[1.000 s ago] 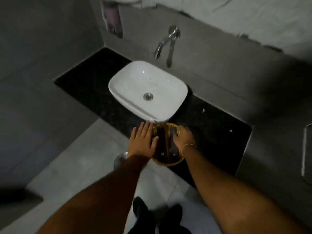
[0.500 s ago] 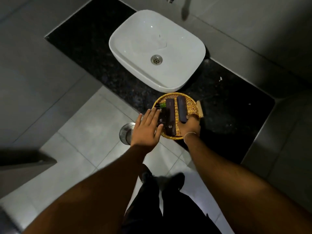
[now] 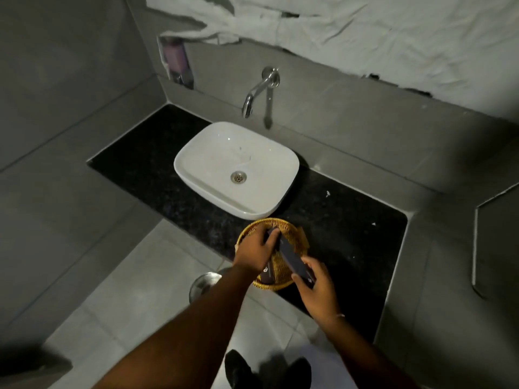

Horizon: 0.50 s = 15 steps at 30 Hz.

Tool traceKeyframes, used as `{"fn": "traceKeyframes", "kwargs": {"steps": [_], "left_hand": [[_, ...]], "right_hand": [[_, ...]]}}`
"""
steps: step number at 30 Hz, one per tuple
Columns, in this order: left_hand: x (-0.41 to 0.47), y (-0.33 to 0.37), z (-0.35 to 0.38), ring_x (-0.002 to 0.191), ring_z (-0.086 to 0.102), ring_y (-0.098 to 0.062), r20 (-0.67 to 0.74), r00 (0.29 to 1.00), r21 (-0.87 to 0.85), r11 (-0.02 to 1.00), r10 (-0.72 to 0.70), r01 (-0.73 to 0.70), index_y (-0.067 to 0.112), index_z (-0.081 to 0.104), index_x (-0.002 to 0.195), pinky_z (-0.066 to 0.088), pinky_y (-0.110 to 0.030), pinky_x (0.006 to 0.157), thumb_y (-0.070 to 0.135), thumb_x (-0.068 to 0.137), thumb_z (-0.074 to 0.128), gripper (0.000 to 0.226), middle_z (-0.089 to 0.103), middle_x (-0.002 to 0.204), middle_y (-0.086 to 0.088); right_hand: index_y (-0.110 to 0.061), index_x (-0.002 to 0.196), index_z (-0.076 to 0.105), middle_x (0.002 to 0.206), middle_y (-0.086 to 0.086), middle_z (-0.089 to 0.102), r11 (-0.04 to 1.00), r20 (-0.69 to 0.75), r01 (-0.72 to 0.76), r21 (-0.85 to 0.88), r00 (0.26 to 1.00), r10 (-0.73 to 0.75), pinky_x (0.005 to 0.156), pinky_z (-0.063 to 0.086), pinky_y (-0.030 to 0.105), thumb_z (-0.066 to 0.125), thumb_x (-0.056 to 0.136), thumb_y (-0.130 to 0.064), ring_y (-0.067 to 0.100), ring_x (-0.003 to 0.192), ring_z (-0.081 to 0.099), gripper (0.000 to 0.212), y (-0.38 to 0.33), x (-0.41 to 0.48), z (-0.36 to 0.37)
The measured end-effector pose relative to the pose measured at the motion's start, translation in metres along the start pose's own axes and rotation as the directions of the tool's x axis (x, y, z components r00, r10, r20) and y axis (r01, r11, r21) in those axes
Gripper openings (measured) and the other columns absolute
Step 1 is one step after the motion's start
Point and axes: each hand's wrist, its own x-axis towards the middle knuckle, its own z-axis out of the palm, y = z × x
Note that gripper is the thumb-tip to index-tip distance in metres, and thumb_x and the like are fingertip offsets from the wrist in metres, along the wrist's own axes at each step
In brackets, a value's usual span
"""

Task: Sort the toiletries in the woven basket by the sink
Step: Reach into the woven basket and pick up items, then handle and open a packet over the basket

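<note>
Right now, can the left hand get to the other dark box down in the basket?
Probably yes. The left hand is already inside the woven basket, right above the lower dark box, and nothing lies between them. The right hand holds the other box.

hidden: woven basket [image 3: 295,237] left half under left hand [image 3: 254,252] | box label [image 3: 266,272] illegible

A black speckled stone countertop [image 3: 157,175] runs along a grey tiled wall. 2 things rest directly on it: a white rounded-rectangle vessel sink [image 3: 207,158] near the middle, and a round woven basket [image 3: 295,234] just in front of the sink at the counter's front edge, slightly overhanging. A few small pale specks [image 3: 327,194] dot the stone right of the sink.
</note>
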Motion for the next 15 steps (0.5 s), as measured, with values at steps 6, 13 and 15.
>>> {"fn": "traceKeyframes", "kwargs": {"steps": [6,13,15], "left_hand": [[0.004,0.017,-0.003,0.065,0.070,-0.014,0.067,0.995,-0.360,0.928,-0.079,0.098,0.012,0.078,0.091,0.058,-0.024,0.061,0.028,0.107,0.067,0.025,0.076,0.079,-0.004],[0.010,0.011,-0.024,0.075,0.072,-0.027,0.075,0.966,-0.371,0.892,-0.247,0.257,-0.005,0.084,0.103,0.061,-0.031,0.062,0.016,0.090,0.088,0.025,0.083,0.100,-0.031],[0.010,0.013,-0.028,0.075,0.074,-0.025,0.018,0.972,-0.296,0.928,-0.233,0.228,-0.004,0.084,0.099,0.065,-0.037,0.070,0.014,0.086,0.091,0.023,0.085,0.096,-0.026]], "right_hand": [[-0.024,0.136,0.061,0.141,0.001,0.064,0.999,0.042,0.037,0.011,0.998,-0.038,0.107,0.055,0.042,0.075,0.093,-0.017,0.018,0.131,0.061,0.046,-0.006,0.010,-0.034],[-0.025,0.135,0.064,0.139,0.001,0.064,0.991,0.071,0.105,-0.088,0.993,-0.099,0.102,0.058,0.038,0.080,0.090,-0.015,0.019,0.130,0.060,0.049,-0.009,0.015,-0.049],[-0.028,0.134,0.063,0.138,-0.001,0.064,0.988,0.077,0.107,-0.111,0.992,-0.099,0.101,0.059,0.040,0.079,0.090,-0.015,0.019,0.130,0.060,0.049,-0.011,0.016,-0.049]]}}
